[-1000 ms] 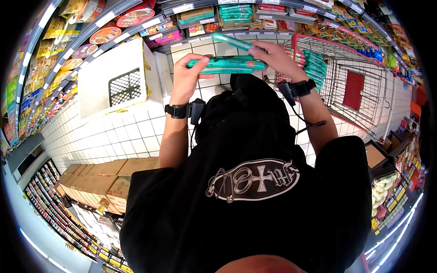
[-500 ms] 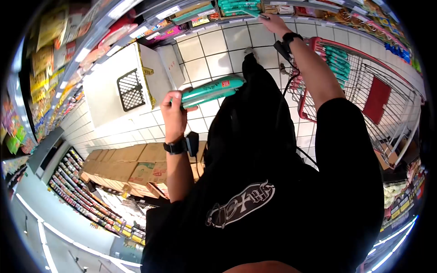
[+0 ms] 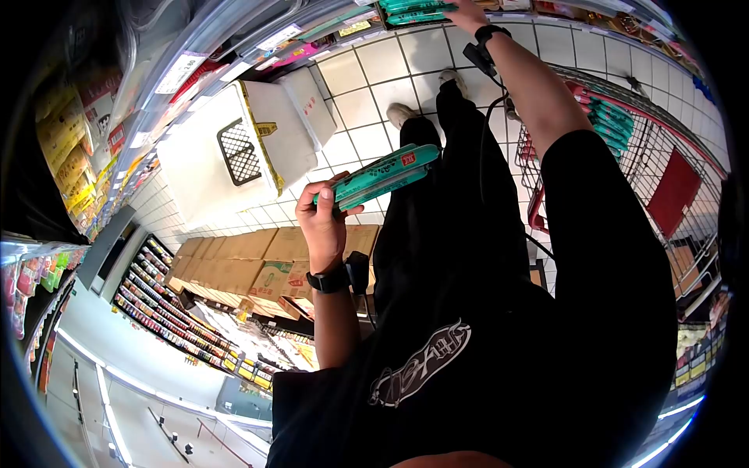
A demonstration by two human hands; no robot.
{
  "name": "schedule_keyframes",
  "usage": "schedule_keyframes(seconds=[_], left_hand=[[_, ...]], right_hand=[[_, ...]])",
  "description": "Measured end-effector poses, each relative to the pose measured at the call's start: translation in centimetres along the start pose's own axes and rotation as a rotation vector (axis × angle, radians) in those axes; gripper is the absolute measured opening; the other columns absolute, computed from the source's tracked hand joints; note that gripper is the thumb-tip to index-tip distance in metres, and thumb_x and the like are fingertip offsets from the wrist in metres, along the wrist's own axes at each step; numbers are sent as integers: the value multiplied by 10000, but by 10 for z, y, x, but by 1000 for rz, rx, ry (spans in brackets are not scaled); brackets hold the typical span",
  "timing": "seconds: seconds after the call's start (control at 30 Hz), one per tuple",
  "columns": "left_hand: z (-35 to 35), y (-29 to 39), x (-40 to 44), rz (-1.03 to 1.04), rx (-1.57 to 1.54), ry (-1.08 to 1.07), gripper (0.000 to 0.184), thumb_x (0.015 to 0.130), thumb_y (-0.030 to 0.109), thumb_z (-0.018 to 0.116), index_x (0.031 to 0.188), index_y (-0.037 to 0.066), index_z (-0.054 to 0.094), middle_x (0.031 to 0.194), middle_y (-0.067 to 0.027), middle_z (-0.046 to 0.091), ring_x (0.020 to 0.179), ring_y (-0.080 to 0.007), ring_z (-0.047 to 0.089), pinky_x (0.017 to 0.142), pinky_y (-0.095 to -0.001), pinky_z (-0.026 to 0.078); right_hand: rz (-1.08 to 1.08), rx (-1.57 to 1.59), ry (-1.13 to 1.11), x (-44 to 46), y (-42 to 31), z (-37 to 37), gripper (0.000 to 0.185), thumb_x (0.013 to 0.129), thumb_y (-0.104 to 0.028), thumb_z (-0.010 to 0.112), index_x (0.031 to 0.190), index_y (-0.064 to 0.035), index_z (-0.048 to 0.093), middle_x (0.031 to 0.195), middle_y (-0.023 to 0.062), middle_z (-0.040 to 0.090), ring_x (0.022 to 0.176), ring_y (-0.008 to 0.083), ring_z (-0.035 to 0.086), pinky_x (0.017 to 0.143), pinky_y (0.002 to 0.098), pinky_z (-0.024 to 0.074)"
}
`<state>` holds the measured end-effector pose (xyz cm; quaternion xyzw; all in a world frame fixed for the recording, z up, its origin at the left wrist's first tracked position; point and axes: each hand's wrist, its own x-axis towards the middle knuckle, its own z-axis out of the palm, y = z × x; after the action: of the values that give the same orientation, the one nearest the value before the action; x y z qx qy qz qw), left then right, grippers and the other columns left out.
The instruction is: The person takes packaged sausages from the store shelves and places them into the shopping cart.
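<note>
My left hand (image 3: 321, 214) holds a small stack of flat green snack packets (image 3: 386, 178) by one end. The thumb lies on top, and the packets point to the right, in front of my legs. At the top edge of the view, my right hand (image 3: 468, 15) reaches to the shelf, its fingers closed at the end of a green packet (image 3: 450, 7). Part of that hand is blurred and cut off by the frame. Beside it, more green packets (image 3: 413, 11) lie stacked in a shelf box.
A red-rimmed shopping cart (image 3: 655, 125) with green packets (image 3: 611, 125) stands at my right. On the left are a white bin (image 3: 204, 156) with a black grid and stacked cardboard boxes (image 3: 250, 257). Shelves (image 3: 183, 74) curve along the left and top.
My right hand has moved up to the shelf box with the green packet. My left hand still grips its packets, now slightly lower and further right in view. The camera has shifted.
</note>
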<state>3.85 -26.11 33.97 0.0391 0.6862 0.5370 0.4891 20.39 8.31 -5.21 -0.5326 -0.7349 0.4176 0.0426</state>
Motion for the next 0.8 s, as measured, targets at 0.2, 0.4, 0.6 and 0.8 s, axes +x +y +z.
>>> schedule_keyframes(seconds=[0.2,0.4,0.6,0.8], left_hand=[[-4,7,10,12,-86,-57,229,951,224,616,996,0,599,1103,-229,640,842,-270,684,611,-362,623],[-9,33,14,60,46,-158,208,960,244,597,995,40,617,1118,-221,641,885,-255,676,627,-353,616],[-29,68,16,154,44,-268,189,946,164,622,966,-24,630,1045,-160,664,840,-216,669,656,-377,630],[-52,105,4,282,-137,-258,172,940,163,632,943,-8,640,955,-110,648,800,-194,653,638,-372,632]], right_hand=[[-137,-126,137,-4,59,5,446,884,-374,650,1270,-153,606,928,121,695,820,248,676,721,376,527],[-120,259,31,-95,-45,-84,379,905,-305,614,1240,-128,616,1140,140,666,1042,308,629,859,411,516],[-26,581,13,-196,-136,-162,275,922,-194,622,1173,-82,633,911,15,653,752,101,609,651,250,509],[-84,691,53,-286,-234,-226,246,971,-174,570,1188,-74,628,954,6,642,822,87,588,775,230,504]])
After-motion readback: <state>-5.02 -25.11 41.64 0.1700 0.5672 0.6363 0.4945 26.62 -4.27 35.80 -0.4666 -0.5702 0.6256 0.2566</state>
